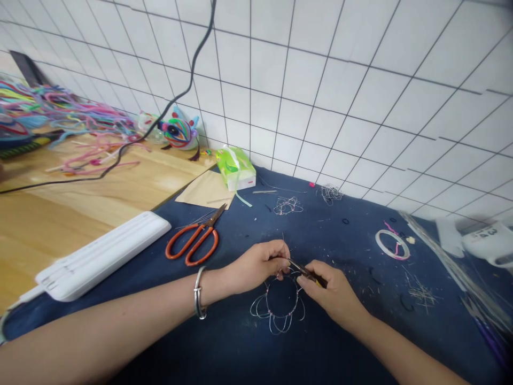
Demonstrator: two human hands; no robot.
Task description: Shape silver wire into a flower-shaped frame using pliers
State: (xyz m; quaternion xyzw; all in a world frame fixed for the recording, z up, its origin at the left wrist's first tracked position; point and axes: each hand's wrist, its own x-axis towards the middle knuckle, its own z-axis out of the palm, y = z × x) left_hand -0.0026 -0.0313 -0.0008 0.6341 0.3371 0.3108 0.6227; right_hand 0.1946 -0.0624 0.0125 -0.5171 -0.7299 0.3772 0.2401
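Head view: both hands (258,266) (334,291) pinch wire flower (277,305).

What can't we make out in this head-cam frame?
- Pliers in the right hand: tips and handles mostly covered by fingers.
- Wire flower frame: top hidden behind both hands, the left hand too.
- Wire bundle, right: blurred, cut by the edge.
- Power strip: markings too small.

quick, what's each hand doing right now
Left hand: closed, pinching the wire flower at its top.
Right hand: closed on small pliers, tips at the wire.
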